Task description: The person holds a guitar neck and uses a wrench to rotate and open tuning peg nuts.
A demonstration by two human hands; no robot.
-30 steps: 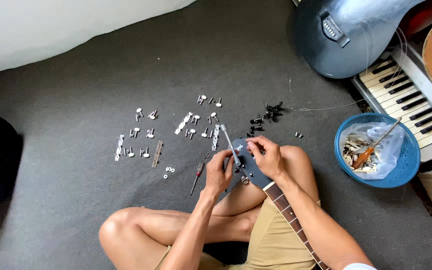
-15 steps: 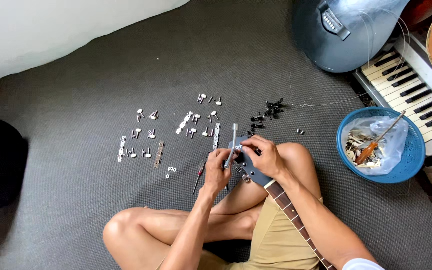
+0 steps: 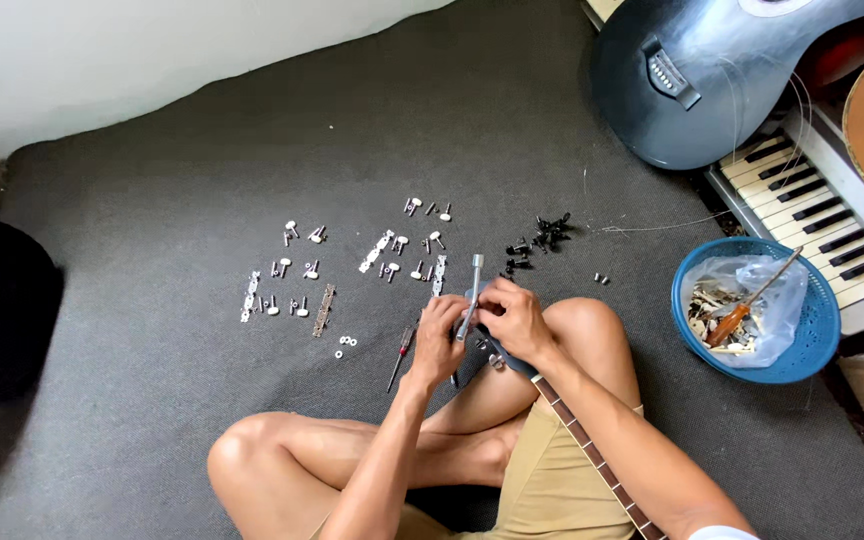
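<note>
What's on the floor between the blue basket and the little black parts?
In the head view, between the blue basket and the black parts, two tiny metal pieces lie on the grey carpet.

I see a dark grey carpet [image 3: 152,180], a white wall [image 3: 102,60], a blue basket [image 3: 822,340], a blue-grey guitar [image 3: 722,90], black and white keys [image 3: 812,200], beige shorts [image 3: 542,480], silver pegs [image 3: 392,250], black pegs [image 3: 542,235], a silver wrench [image 3: 471,295].

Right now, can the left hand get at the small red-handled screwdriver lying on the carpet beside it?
Probably yes: the screwdriver lies just left of the left hand with bare carpet between, but that hand is holding the metal wrench.
</note>
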